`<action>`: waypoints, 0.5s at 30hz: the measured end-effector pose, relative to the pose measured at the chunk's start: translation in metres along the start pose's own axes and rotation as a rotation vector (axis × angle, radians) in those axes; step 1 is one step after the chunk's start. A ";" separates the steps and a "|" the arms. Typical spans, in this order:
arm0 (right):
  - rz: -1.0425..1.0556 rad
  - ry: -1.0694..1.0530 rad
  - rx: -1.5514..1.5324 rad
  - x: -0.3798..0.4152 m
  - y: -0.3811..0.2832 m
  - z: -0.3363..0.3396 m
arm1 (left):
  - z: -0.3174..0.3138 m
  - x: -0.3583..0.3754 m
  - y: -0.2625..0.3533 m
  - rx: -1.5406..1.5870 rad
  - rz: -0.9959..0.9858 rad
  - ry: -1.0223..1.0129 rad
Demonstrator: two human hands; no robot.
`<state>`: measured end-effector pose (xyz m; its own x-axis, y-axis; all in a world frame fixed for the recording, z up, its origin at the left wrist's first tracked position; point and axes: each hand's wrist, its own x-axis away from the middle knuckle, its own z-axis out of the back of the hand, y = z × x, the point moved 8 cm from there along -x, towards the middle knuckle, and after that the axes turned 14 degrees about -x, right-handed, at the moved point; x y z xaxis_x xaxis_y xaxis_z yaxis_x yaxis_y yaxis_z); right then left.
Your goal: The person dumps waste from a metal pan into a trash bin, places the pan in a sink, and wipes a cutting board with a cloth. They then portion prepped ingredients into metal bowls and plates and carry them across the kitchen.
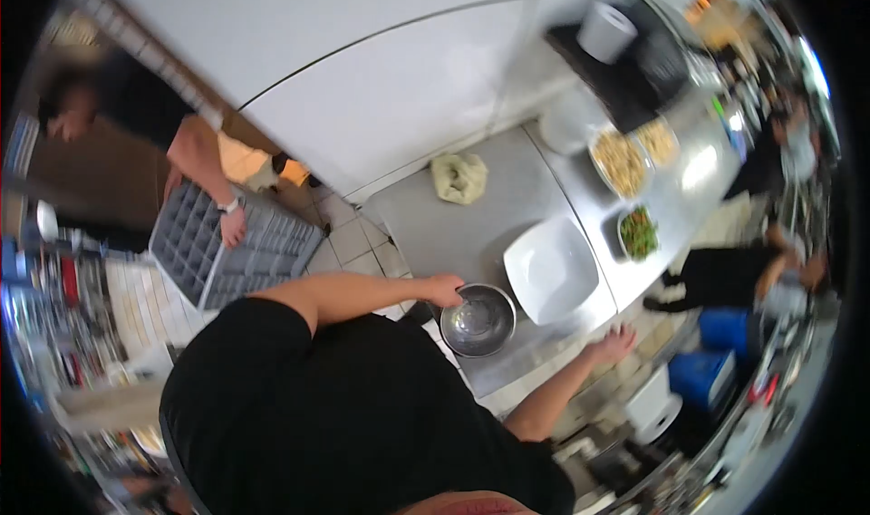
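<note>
My left hand (pixel 444 290) is closed on the rim of a round stainless steel bowl (pixel 478 321), which is over the near edge of the metal table. Inside, the bowl looks shiny, and I cannot make out any contents. Just to the right of it stands a large white square bowl (pixel 553 270) on the table. My right hand (pixel 616 343) is in the air beyond the table's near edge, fingers loosely apart, holding nothing.
On the metal table (pixel 412 216) sits a crumpled pale bag (pixel 459 178). Farther right are a tub of pale food (pixel 621 163) and a container of greens (pixel 638 233). At left a person holds a grey crate (pixel 254 243). Blue bins (pixel 702 376) stand at right, near other people.
</note>
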<state>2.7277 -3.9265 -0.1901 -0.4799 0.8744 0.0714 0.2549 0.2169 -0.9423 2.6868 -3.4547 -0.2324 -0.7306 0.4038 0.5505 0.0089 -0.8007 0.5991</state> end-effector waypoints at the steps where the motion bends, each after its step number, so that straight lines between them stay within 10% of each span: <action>1: 0.043 -0.063 -0.117 0.012 -0.016 0.004 | 0.007 0.001 -0.007 0.051 -0.018 -0.002; 3: 0.085 0.043 -0.058 0.072 -0.072 -0.027 | 0.031 0.013 -0.032 -0.046 -0.032 -0.124; 7: 0.269 -0.477 -0.002 0.197 -0.112 -0.121 | 0.106 0.077 -0.125 0.104 0.075 -0.033; 12: -0.434 -1.438 0.388 0.413 -0.037 -0.217 | 0.154 0.211 -0.238 0.228 0.314 0.183; 15: -0.455 -1.971 0.565 0.535 -0.023 -0.231 | 0.135 0.290 -0.302 0.368 0.391 0.360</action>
<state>2.6591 -3.3637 -0.0552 -0.5604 -0.7831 0.2696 -0.1499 -0.2243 -0.9629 2.5648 -3.0362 -0.1752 -0.8090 -0.1120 0.5771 0.5074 -0.6287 0.5893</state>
